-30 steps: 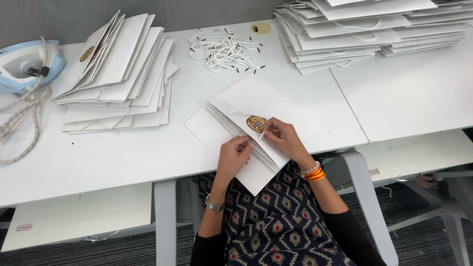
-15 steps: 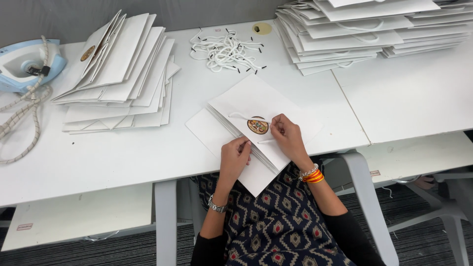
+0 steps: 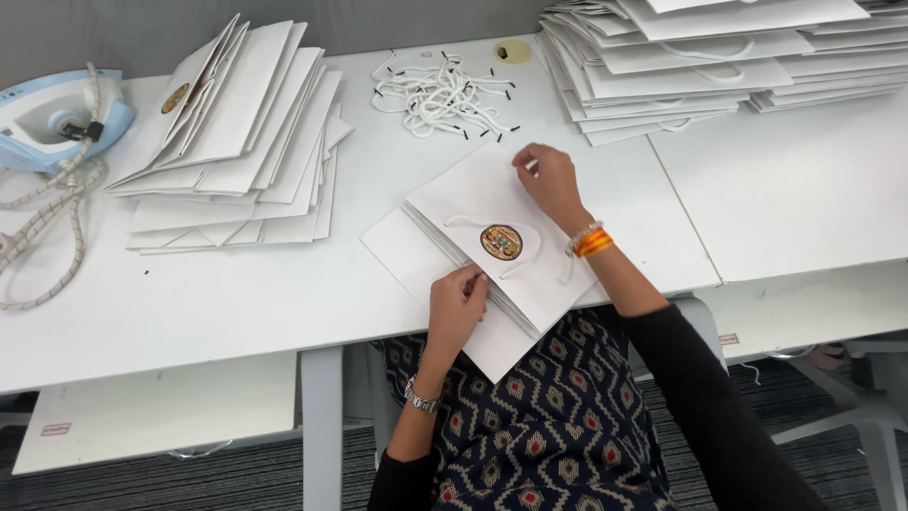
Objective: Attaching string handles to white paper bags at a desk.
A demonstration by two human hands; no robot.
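On white paper bag (image 3: 492,203): left hand (image 3: 456,305) curled, pinching near edge; right hand (image 3: 549,182) loosely bent, fingertips pressing far corner.

From my remote seat I see bright, even overhead light on the smooth white tabletop (image 3: 236,312), with only soft faint shadows under the fanned stack of flat white paper bags (image 3: 236,142), no harsh glare, sharp focus, and slight wide-angle bowing at the edges.

A small packing or craft workroom, going by the plain white worktable (image 3: 236,312). Flat white paper bags are stacked at ten o'clock (image 3: 236,142) and one o'clock (image 3: 719,57), loose white cord handles (image 3: 440,95) lie at twelve, and a pale blue iron (image 3: 57,114) sits at nine.
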